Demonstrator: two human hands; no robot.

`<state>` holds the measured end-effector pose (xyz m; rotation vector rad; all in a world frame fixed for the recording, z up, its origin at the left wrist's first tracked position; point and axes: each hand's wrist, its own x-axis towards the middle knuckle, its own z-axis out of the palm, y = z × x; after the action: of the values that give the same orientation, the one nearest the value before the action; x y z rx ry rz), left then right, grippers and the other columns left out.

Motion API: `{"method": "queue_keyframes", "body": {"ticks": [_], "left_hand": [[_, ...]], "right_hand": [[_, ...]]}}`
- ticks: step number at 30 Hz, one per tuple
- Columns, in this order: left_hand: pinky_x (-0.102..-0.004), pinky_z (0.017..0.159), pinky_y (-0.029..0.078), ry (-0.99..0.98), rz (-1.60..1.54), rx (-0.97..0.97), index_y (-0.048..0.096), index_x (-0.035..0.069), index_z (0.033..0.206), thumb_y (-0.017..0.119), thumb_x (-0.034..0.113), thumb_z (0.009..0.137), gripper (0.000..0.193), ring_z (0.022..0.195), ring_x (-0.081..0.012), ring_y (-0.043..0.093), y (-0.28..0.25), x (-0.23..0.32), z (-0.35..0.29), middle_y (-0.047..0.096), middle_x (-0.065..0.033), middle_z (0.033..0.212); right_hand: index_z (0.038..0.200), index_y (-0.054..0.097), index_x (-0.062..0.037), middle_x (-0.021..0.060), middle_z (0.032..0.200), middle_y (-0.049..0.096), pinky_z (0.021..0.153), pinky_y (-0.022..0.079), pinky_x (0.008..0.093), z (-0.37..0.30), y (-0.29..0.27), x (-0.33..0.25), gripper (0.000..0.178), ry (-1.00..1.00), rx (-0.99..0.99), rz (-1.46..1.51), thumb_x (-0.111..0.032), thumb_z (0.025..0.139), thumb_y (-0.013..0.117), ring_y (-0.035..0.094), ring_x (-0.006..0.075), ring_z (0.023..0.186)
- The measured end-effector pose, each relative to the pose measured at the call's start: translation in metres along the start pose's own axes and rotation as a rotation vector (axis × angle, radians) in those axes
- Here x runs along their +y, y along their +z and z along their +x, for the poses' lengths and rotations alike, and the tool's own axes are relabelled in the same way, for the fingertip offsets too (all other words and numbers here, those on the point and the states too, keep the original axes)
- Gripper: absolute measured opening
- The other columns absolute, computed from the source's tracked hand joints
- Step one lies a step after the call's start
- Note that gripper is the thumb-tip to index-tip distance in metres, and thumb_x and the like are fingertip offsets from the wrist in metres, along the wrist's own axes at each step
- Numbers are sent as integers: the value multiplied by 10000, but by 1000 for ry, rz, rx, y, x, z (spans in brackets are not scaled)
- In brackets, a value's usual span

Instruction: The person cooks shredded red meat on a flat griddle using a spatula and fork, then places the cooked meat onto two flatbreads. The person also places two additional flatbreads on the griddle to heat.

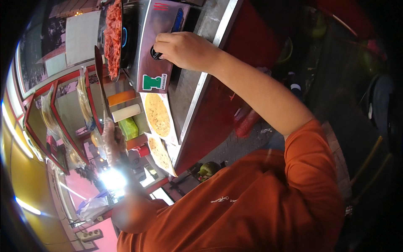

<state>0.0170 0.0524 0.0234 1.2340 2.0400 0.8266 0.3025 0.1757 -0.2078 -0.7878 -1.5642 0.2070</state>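
The right grip (184, 49) has its fingers closed around one black knob (155, 53), partly hidden beneath them, on the stove panel (145, 69). The knob looks small and rigid, likely firm to turn, and best taken by its opposite sides with thumb and fingertips. Left of and below it, the left grip (112, 140), in a clear plastic glove, clasps one long wooden spatula (100, 75) by its handle end. The spatula is probably light and stiff, perhaps a little slippery through the film; the lower handle is the place to hold.

Further out, left of the right grip, sit one heap of red meat (112, 40) and one visible patch of blue flame (124, 37). Below the right grip, the worktop (184, 98) carries two flatbreads (158, 115), probably soft and easily torn, with three containers (126, 112) beside them: orange, cream, green. Beyond the left grip, bagged rounds (84, 98) overlap too much to count.
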Motion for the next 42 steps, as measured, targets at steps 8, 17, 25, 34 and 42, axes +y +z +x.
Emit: {"method": "queue_keyframes", "body": {"ticks": [8,17,25,34,42], "left_hand": [[-192,433,239,48,262,-62,380,205,1680,592,211,1118,601,524,9,284,0,-9,19,362,129,728],[-223,407,247,78,331,-132,376,210,1682,583,261,1121,600,477,-12,281,-3,-3,17,329,106,664],[-211,421,238,68,326,-167,380,229,1682,632,294,1086,649,492,-19,282,-18,-4,27,332,108,684],[-315,795,475,421,339,-239,373,206,1680,578,396,1090,653,895,-177,624,-9,-22,23,666,-53,1081],[-476,1098,464,503,574,-305,380,242,1665,510,402,1097,604,1278,-483,623,3,-18,48,652,-349,1313]], "right_hand": [[967,628,-48,97,1005,662,790,645,405,0,-2,-4,163,-15,33,-12,-89,868,752,753,301,904],[966,619,-57,108,1004,658,810,640,428,0,-2,-3,164,10,32,34,-82,863,745,743,328,924],[1090,655,-49,122,1034,660,775,605,420,2,-4,-7,277,34,91,101,-191,896,792,732,313,853],[1029,710,-18,16,820,657,554,447,255,9,-12,-4,200,325,153,337,-216,1050,720,552,48,630],[922,691,-3,94,714,621,591,466,345,6,-10,-1,301,463,85,199,-269,1062,686,606,171,644]]}}
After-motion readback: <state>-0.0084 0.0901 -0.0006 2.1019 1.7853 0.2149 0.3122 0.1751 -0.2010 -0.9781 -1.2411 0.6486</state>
